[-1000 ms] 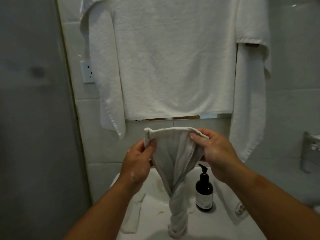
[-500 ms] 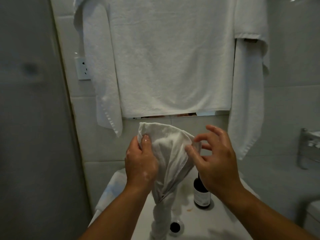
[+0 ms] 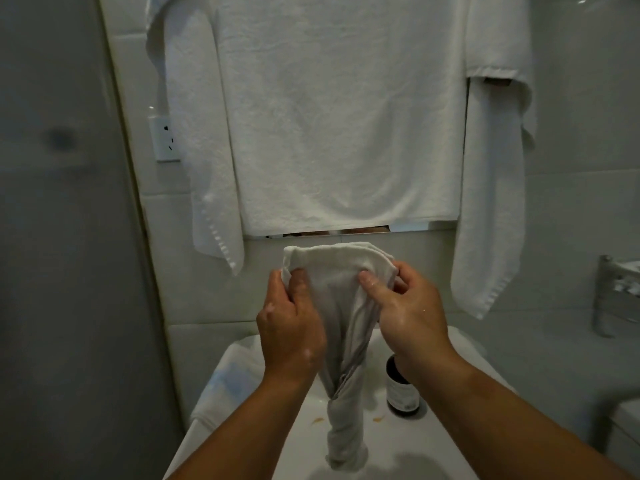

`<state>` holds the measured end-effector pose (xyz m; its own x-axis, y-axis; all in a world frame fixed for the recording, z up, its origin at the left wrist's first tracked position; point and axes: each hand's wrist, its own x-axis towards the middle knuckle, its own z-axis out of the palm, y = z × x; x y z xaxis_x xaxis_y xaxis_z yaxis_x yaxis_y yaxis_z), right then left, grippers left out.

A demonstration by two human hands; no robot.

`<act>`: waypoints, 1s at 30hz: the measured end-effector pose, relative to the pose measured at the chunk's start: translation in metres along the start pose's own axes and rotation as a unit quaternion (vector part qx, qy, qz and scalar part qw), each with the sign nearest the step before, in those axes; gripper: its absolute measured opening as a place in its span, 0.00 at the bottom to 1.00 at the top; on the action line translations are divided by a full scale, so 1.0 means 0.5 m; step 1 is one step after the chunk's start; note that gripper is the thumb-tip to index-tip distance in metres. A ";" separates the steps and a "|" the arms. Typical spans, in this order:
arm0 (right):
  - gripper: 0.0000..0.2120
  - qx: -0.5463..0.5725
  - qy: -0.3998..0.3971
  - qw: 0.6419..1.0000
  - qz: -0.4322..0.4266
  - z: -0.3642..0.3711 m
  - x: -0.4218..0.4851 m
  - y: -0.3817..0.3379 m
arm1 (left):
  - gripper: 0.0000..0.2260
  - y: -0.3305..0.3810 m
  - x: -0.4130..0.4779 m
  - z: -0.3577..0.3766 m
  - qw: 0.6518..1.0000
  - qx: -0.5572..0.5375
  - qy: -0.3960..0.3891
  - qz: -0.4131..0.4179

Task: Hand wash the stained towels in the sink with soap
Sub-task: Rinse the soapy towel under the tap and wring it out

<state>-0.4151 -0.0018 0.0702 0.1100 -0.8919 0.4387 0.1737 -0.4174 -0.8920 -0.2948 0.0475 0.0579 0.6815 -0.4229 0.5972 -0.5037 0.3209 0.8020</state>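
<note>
A wet white towel [image 3: 341, 306] hangs twisted from both my hands above the white sink [image 3: 304, 445]. My left hand [image 3: 291, 327] grips its upper left edge, thumb on the front of the cloth. My right hand [image 3: 405, 306] pinches the upper right edge between thumb and fingers. The towel's lower end dangles down into the basin. A dark soap bottle [image 3: 401, 393] stands on the sink rim, partly hidden behind my right wrist. Small orange stains [image 3: 377, 418] mark the sink surface beside the towel.
A large white towel [image 3: 339, 116] hangs over the wall behind the sink, with a second one [image 3: 491, 202] draped at its right. Another folded cloth [image 3: 225, 386] lies on the sink's left rim. A wall socket [image 3: 166, 140] is at left, a metal fixture [image 3: 609, 296] at right.
My right hand, which had let go half a second ago, has taken hold of the towel's upper right edge again. The left hand kept its grip throughout.
</note>
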 end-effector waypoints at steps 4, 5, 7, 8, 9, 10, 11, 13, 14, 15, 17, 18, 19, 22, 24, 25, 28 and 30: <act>0.06 -0.022 -0.020 1.000 -0.009 -0.034 0.031 0.007 | 0.15 -0.035 0.022 -0.023 0.993 0.054 -0.050 0.088; 0.07 -0.030 -0.042 0.999 -0.012 -0.049 0.037 0.006 | 0.14 -0.043 0.037 -0.037 0.989 0.069 -0.085 0.099; 0.07 -0.008 -0.086 0.996 -0.009 -0.075 0.042 0.002 | 0.11 -0.046 0.070 -0.065 0.978 0.091 -0.164 0.094; 0.07 0.020 -0.106 0.994 -0.001 -0.083 0.042 -0.003 | 0.10 -0.042 0.078 -0.077 0.973 0.080 -0.203 0.073; 0.07 0.047 -0.126 0.991 0.012 -0.086 0.042 -0.009 | 0.11 -0.040 0.080 -0.087 0.970 0.042 -0.237 0.035; 0.09 0.069 -0.139 0.988 0.027 -0.087 0.044 -0.012 | 0.13 -0.042 0.078 -0.093 0.963 -0.021 -0.268 -0.023; 0.11 0.091 -0.139 0.985 0.045 -0.084 0.046 -0.013 | 0.15 -0.044 0.070 -0.096 0.946 -0.090 -0.295 -0.096; 0.10 0.115 -0.116 0.983 0.081 -0.072 0.048 -0.014 | 0.16 -0.049 0.049 -0.097 0.909 -0.178 -0.318 -0.204; 0.09 0.115 -0.101 0.984 0.091 -0.064 0.046 -0.011 | 0.17 -0.051 0.039 -0.091 0.905 -0.186 -0.309 -0.227; 0.09 0.116 -0.089 0.985 0.092 -0.056 0.039 -0.006 | 0.16 -0.052 0.030 -0.080 0.907 -0.188 -0.292 -0.237; 0.19 0.107 -0.088 0.988 0.067 -0.038 0.014 0.013 | 0.12 -0.050 0.015 -0.051 0.923 -0.189 -0.237 -0.237; 0.30 0.066 -0.085 0.993 0.043 -0.029 -0.003 0.030 | 0.10 -0.046 0.009 -0.037 0.933 -0.185 -0.205 -0.231; 0.41 -0.003 -0.080 0.996 0.034 -0.022 -0.025 0.043 | 0.10 -0.047 0.005 -0.023 0.945 -0.170 -0.170 -0.224; 0.56 -0.166 -0.049 0.979 0.106 -0.011 -0.069 0.088 | 0.10 -0.053 0.001 0.000 0.968 -0.119 -0.084 -0.207; 0.39 -0.158 -0.046 0.975 0.150 -0.016 -0.062 0.101 | 0.12 -0.052 0.004 0.001 0.971 -0.115 -0.046 -0.205; 0.26 -0.157 -0.042 0.975 0.150 -0.019 -0.054 0.105 | 0.13 -0.051 0.004 -0.002 0.970 -0.128 -0.045 -0.200; 0.12 -0.171 -0.026 0.982 0.080 -0.023 -0.037 0.092 | 0.16 -0.046 -0.041 -0.011 0.970 -0.141 -0.105 -0.170; 0.09 -0.171 -0.022 0.985 0.026 -0.022 -0.039 0.077 | 0.15 -0.057 -0.088 -0.010 0.983 -0.033 -0.133 -0.118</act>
<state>-0.4210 -0.0023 0.0261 0.1530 -0.9081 0.3897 -0.1718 -0.4128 -0.8945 -0.3079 0.0613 0.0089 0.6082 -0.6961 0.3816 -0.3058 0.2381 0.9218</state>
